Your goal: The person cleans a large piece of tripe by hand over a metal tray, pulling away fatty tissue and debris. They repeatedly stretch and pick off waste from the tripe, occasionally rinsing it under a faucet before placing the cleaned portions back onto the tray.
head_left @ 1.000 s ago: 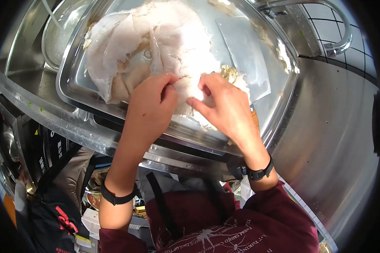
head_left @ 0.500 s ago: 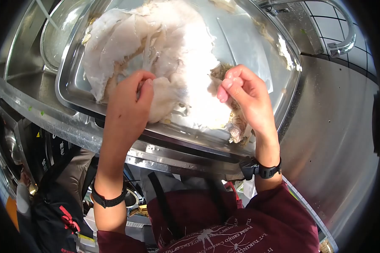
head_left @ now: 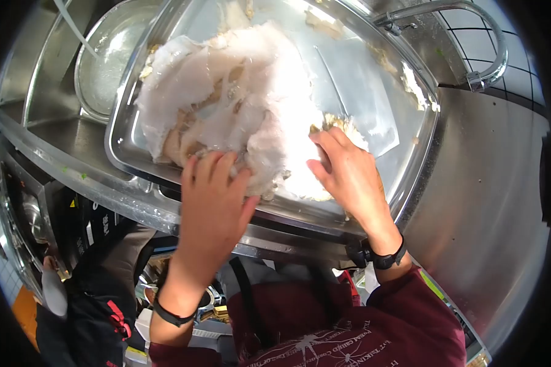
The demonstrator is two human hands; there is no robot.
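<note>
A large, wet, whitish sheet of what looks like raw animal tissue (head_left: 232, 116) lies crumpled in a metal tray (head_left: 119, 156). Strong sunlight bleaches its right part. My left hand (head_left: 214, 189) rests on its near edge, fingers spread and flat. At the right edge, my right hand (head_left: 349, 174) touches the tissue with bent fingers, the thumb apart from them. Yellowish-brown scraps (head_left: 343, 125) show by the right fingertips. What lies under the right palm is hidden.
The tray sits over a steel sink (head_left: 61, 144). A round bowl of water (head_left: 113, 67), with a thin hose in it, stands at the left. A curved faucet (head_left: 496, 58) is at the upper right, above a steel counter (head_left: 477, 202). Another person's dark clothing (head_left: 98, 300) shows lower left.
My left hand has gone from a pinch to spread fingers and moved right and nearer me. My right hand has unfolded and turned palm down onto the tissue. The view has shifted slightly.
</note>
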